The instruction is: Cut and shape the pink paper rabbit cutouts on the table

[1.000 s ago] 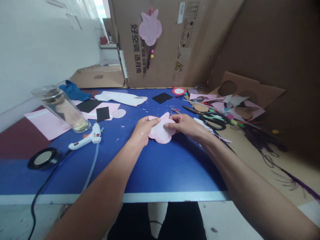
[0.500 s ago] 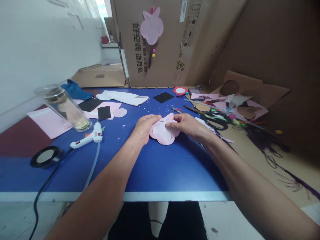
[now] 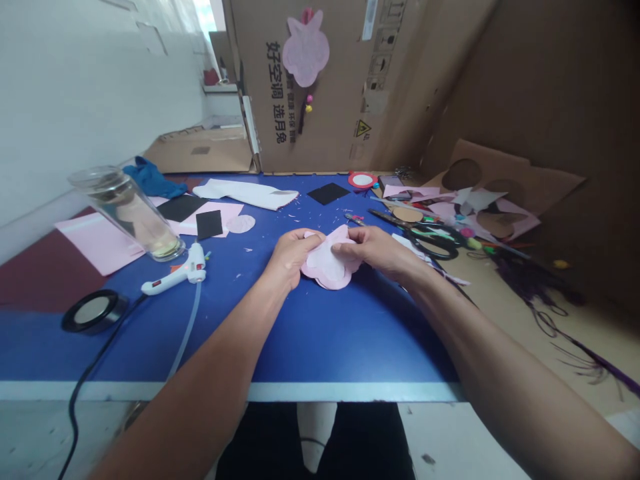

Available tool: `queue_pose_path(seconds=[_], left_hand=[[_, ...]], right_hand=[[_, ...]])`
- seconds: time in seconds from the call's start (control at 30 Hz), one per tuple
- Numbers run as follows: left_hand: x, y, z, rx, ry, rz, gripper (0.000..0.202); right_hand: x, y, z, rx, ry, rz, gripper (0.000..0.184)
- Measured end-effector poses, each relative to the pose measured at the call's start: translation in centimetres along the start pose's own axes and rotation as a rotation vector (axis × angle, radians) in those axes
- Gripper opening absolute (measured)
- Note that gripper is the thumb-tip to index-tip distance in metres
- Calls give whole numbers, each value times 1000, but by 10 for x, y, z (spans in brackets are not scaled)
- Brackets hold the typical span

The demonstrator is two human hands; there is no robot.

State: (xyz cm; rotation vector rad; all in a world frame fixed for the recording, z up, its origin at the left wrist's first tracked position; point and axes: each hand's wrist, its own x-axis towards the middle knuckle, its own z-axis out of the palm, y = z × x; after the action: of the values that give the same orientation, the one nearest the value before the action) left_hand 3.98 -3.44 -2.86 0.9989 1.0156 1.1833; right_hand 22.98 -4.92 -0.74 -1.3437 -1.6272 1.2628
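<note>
Between my hands is a pink scalloped felt cutout [image 3: 327, 272] with pointed tips at its top, in more than one layer and with a paler shape on its face. My left hand [image 3: 295, 257] pinches its left edge, thumb on top. My right hand [image 3: 370, 248] grips the upper right edge, with the thumb across the front; the fingers behind are hidden. A pair of black scissors [image 3: 434, 247] lies just right of my right hand. A similar pink piece [image 3: 306, 52] hangs on the cardboard in front, with beads below it.
On the left are a white glue gun [image 3: 177, 275], a roll of black tape [image 3: 95, 312], a tilted clear glass [image 3: 133, 217] and pink sheets [image 3: 100, 243]. Felt offcuts [image 3: 500, 220] and purple tassels [image 3: 530, 283] clutter the right. Cardboard walls [image 3: 400, 133] stand at the back and right.
The pink cutout has tilted slightly in my hands, and my left thumb has shifted a little on its edge. Both hands keep their hold; the view has moved slightly.
</note>
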Motion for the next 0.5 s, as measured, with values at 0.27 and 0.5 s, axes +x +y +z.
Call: queue_pose_path(seconds=[0.27, 0.5], left_hand=[[0, 0, 0, -28, 33, 4, 7], [2, -1, -1, -24, 34, 6, 7]], right_hand=[[0, -8, -3, 132, 116, -110, 38], [-3, -12, 0, 84, 172, -148, 27]])
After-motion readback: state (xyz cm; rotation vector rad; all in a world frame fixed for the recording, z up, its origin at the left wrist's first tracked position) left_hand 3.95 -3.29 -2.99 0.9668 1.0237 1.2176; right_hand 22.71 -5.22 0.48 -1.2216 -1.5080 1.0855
